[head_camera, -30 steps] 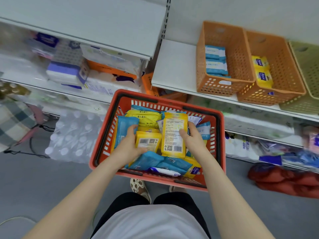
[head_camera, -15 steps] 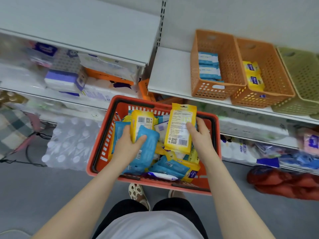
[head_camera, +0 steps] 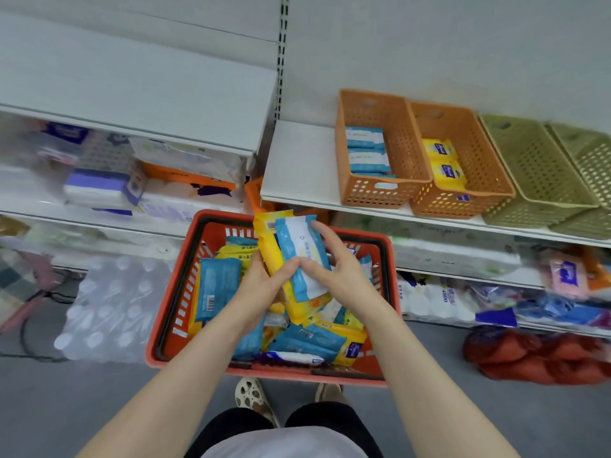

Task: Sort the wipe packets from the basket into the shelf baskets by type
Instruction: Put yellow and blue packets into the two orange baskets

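The left hand (head_camera: 261, 287) has its grip round a yellow packet (head_camera: 266, 246), the right hand (head_camera: 344, 276) round the blue packet (head_camera: 297, 252) on it. They hide part of the red basket (head_camera: 183, 292). The shelf packs (head_camera: 99, 190) look blurry.

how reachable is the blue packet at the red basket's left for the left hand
Probably yes: the blue packet lies uncovered beside the left hand, but that hand grips the held packets.

**A:** The red basket (head_camera: 172, 312) is hard plastic, right? Slotted walls, slight sheen?

**B:** Yep. The blue packet (head_camera: 302, 256) and yellow packet (head_camera: 267, 246) just above it are glossy film. The orange baskets (head_camera: 406, 153) further above are perforated matt plastic, on a smooth matt white shelf (head_camera: 297, 166).
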The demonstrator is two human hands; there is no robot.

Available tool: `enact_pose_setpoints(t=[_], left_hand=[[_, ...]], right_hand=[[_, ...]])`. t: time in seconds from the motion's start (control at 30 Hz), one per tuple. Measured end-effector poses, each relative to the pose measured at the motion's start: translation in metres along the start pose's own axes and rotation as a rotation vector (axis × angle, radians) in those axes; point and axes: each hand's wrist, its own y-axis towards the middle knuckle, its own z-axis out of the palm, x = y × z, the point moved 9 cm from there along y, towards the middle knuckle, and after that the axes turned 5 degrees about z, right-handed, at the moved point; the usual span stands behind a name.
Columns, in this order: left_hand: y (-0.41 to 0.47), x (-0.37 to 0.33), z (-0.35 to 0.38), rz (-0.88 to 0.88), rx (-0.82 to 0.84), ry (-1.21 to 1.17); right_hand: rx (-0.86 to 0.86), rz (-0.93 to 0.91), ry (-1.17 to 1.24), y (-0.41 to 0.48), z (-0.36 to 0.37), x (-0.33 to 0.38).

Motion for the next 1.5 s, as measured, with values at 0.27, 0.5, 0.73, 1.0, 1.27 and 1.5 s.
enact_pose_setpoints(t=[0.27, 0.5, 0.73, 1.0, 1.27, 1.5], left_hand=[[0.011, -0.021, 0.025, 0.059, 0.010, -0.029], [0.027, -0.070, 0.060, 0.203, -0.094, 0.018], [0.048, -0.094, 0.124, 0.297, -0.264, 0.002], [0.066, -0.083, 0.128, 0.249, -0.460, -0.067], [0.098, -0.113, 0.087, 0.254, -0.464, -0.097], [0.123, -0.121, 0.062, 0.220, -0.430, -0.116]], right_hand=[[-0.071, 0.163, 0.371, -0.004, -0.050, -0.024], [-0.178, 0.153, 0.500, 0.001, -0.143, -0.031], [-0.108, 0.068, 0.367, 0.025, -0.240, -0.030], [-0.232, -0.191, 0.043, 0.099, -0.307, 0.032], [-0.245, -0.263, -0.506, 0.180, -0.254, 0.062], [-0.105, -0.081, -0.775, 0.231, -0.226, 0.041]])
